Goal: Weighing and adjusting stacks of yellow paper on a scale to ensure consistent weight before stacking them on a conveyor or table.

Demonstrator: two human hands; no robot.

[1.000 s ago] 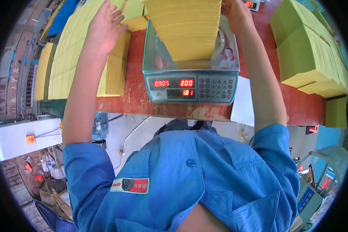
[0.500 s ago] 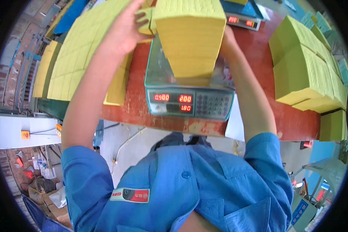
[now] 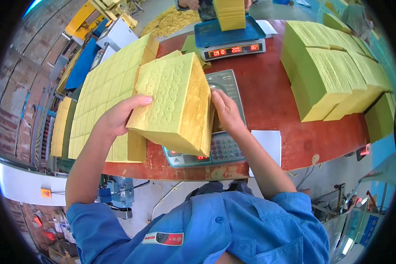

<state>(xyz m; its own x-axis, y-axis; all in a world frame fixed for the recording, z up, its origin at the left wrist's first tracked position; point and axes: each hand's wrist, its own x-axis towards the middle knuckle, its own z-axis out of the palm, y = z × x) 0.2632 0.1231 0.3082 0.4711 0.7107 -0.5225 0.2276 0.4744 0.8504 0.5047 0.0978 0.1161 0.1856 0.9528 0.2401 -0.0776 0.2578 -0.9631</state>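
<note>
A thick block of stacked yellow paper [image 3: 163, 97], its top marked with rows of punched curves, is tilted between my two hands. My left hand [image 3: 123, 115] grips its left edge, thumb on the top face and the other fingers hidden. Against its right side press the fingers of my right hand [image 3: 226, 110]. Below and partly behind the block is a digital scale [image 3: 226, 147] with a metal pan and a keypad; the block covers most of its red display. Whether the block touches the scale I cannot tell.
Rows of yellow paper stacks [image 3: 103, 88] fill the left of the red table [image 3: 268, 105]; more paper stacks [image 3: 325, 75] stand at right. A white sheet [image 3: 268, 147] lies beside the scale. Across the table, another person's hands [image 3: 191, 4] hold a paper block on a second scale [image 3: 233, 48].
The paper block has come off its upright stance over the scale, moving left and nearer, and is now tipped. My left hand has closed on it. The view has shifted, showing more of the far side.
</note>
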